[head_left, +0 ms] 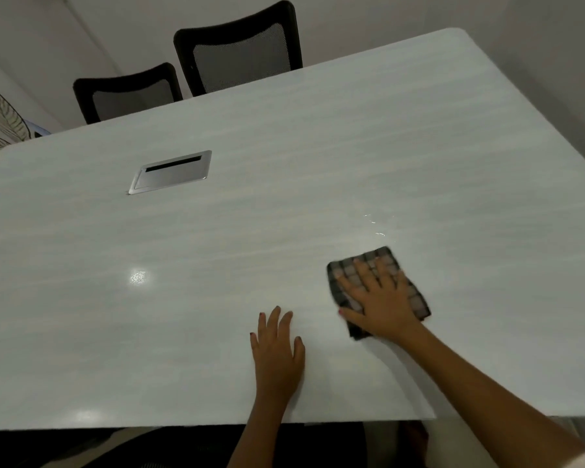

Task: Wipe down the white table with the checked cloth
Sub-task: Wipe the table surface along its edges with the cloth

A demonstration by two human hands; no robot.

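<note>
The right hand [379,298] lies flat, fingers spread, on the checked cloth [416,298]. It presses the cloth onto the white table [284,146] on the near right side, I think so the whole cloth rubs the top. The left hand [277,349] rests flat on the bare table just to the left and holds nothing, likely to prop the person up. The near edge is close behind both hands, but there is lots of room far and left, out to the metal lid [171,172] and the chairs [240,52].
</note>
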